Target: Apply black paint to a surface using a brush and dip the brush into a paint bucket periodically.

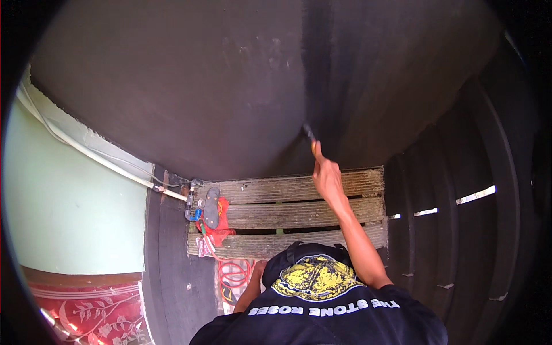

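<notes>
My right hand (329,177) is closed round the handle of a paintbrush (310,137), my arm stretched up and forward. The dark bristle end touches or nearly touches the dark grey wall (230,86). Above and right of the brush, a blacker vertical streak (318,63) runs up the wall. Part of my left forearm (250,292) shows beside my black printed shirt (339,319); the left hand itself is hidden.
Weathered slats (287,215) span the wall's foot, with gaps between them. A sandal (211,207) lies on a red bag (221,233) by a pipe fitting (192,201). Coiled red hose (233,273) lies below. Dark slatted boards (454,230) stand at right, a pale green wall (75,195) left.
</notes>
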The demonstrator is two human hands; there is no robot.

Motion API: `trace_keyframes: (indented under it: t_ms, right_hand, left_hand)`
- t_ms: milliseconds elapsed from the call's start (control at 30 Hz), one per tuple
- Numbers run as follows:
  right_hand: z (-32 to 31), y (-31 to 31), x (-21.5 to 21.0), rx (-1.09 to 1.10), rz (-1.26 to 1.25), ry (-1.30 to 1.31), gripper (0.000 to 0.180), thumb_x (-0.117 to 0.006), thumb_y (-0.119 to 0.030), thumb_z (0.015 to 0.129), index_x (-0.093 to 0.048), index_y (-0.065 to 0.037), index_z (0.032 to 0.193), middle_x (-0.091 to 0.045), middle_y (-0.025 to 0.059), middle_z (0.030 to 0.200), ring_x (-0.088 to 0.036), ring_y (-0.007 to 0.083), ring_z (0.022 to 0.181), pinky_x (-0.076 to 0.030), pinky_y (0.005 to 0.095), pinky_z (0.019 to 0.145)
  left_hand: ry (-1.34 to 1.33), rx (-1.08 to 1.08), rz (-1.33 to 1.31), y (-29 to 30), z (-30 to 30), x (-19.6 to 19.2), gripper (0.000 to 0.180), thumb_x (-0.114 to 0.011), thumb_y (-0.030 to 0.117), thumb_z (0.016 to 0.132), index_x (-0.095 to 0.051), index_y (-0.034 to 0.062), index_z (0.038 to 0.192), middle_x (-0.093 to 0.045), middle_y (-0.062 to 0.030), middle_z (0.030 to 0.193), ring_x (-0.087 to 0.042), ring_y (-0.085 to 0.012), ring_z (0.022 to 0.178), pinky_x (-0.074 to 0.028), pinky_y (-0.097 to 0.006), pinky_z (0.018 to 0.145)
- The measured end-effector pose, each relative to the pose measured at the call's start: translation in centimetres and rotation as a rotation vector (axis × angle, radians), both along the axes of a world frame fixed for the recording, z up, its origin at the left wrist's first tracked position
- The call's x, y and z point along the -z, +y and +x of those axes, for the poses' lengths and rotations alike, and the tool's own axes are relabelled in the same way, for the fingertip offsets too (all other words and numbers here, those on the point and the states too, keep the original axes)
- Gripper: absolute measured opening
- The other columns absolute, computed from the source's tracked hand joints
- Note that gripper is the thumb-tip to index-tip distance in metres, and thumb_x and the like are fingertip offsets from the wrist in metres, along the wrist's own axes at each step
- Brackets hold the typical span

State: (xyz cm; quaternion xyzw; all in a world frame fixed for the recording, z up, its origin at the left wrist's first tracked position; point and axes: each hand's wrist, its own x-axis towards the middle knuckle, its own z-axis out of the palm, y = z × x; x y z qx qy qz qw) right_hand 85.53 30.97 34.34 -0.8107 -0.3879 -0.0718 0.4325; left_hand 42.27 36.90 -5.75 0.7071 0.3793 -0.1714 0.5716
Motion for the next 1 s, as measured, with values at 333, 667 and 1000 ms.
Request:
trace_keyframes:
  t_ms: [333, 667, 1000]
  right_hand:
    - [0.0, 0.1, -6.2, 0.074, 0.137, -0.039, 0.072, -0.054, 0.009, 0.092, -0.032, -0.009, 0.158, -0.058, 0.0214, 0.076, -0.058, 0.0346, 0.064, -0.048, 0.045, 0.062]
    - [0.7, -2.6, 10.0, 0.054, -0.237, 0.298, 0.064, -0.049, 0.006, 0.092, -0.039, -0.002, 0.154, -0.061, 0.0308, 0.077, -0.064, 0.0467, 0.072, -0.048, 0.0519, 0.066]
    - [-0.6, -0.8, -11.2, 0.121, 0.243, -0.119, 0.064, -0.055, 0.009, 0.09, -0.041, -0.001, 0.152, -0.059, 0.0234, 0.075, -0.061, 0.0388, 0.066, -0.048, 0.047, 0.062]
  left_hand:
    - [0.058, -0.023, -0.007, 1.0, -1.9, -0.6, 0.037, -0.052, 0.03, 0.089, -0.077, 0.0034, 0.096, -0.074, -0.0221, 0.099, -0.071, -0.0328, 0.097, -0.055, -0.041, 0.089]
    - [-0.003, -0.171, -0.023, 0.9, 1.5, -4.8, 0.023, -0.06, 0.017, 0.087, -0.076, 0.0012, 0.092, -0.077, -0.0119, 0.099, -0.07, -0.0227, 0.097, -0.055, -0.035, 0.089]
    - [0.095, -0.194, 0.071, 0.1, 0.3, 0.9, 0.027, -0.058, 0.021, 0.089, -0.075, 0.0016, 0.098, -0.076, -0.0137, 0.1, -0.071, -0.0244, 0.092, -0.055, -0.035, 0.087]
